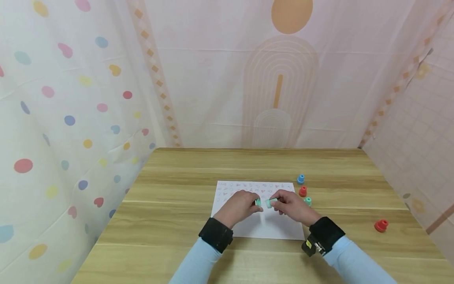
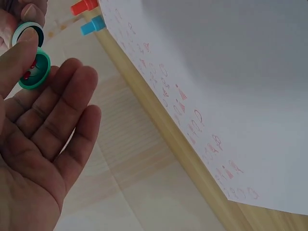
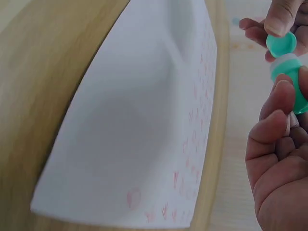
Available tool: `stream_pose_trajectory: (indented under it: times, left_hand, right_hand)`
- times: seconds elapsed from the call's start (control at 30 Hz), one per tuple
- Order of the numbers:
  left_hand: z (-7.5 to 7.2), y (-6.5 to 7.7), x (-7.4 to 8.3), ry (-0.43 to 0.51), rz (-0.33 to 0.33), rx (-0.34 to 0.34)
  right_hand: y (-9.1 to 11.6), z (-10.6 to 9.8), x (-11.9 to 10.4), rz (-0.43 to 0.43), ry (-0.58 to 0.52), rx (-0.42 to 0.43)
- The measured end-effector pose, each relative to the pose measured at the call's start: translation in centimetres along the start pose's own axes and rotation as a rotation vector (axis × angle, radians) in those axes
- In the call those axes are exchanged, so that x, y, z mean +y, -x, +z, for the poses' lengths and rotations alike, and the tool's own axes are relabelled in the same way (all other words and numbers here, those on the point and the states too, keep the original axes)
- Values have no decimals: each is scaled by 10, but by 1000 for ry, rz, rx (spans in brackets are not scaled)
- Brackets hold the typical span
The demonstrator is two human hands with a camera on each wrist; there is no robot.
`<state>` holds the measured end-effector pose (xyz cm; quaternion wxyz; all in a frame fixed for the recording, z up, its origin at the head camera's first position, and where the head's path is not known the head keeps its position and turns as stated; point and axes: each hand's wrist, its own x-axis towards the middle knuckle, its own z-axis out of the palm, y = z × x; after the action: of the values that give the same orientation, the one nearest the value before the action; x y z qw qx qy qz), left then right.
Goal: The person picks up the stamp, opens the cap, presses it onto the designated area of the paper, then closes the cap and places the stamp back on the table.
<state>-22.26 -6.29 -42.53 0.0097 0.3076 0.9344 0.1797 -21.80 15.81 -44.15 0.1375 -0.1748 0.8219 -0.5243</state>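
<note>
My left hand (image 1: 239,205) pinches a small green cap (image 3: 282,45) between thumb and fingers. In the left wrist view, red and white marks show inside its round green rim. A green toy stamp (image 3: 288,67) with a white collar is pinched in my right hand (image 1: 292,205), tilted towards the cap. Both hands are close together over a white sheet of paper (image 1: 262,228). Rows of small red prints (image 2: 180,106) cover the sheet's far part; its near part is blank.
Right of the paper stand a blue stamp (image 1: 300,179), a red stamp (image 1: 302,191) and a green stamp (image 1: 307,202), the last partly behind my right hand. Another red stamp (image 1: 381,225) sits farther right on the wooden table (image 1: 159,221). Patterned curtains (image 1: 213,98) hang behind and beside it.
</note>
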Motion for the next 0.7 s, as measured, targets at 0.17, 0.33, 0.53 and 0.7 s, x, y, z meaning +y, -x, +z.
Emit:
stream_pose_trajectory:
  times: [0.17, 0.33, 0.53, 0.7]
  left_hand:
    - [0, -1, 0, -63, -54, 22]
    - [0, -1, 0, -81, -83, 31]
    - [1, 0, 1, -89, -106, 32]
    - [1, 1, 1, -89, -105, 36]
  right_hand:
    - [5, -9, -3, 35, 71, 55]
    - [11, -18, -3, 52, 158, 93]
    - [22, -23, 1, 69, 322, 105]
    - [33, -25, 6, 89, 422, 74]
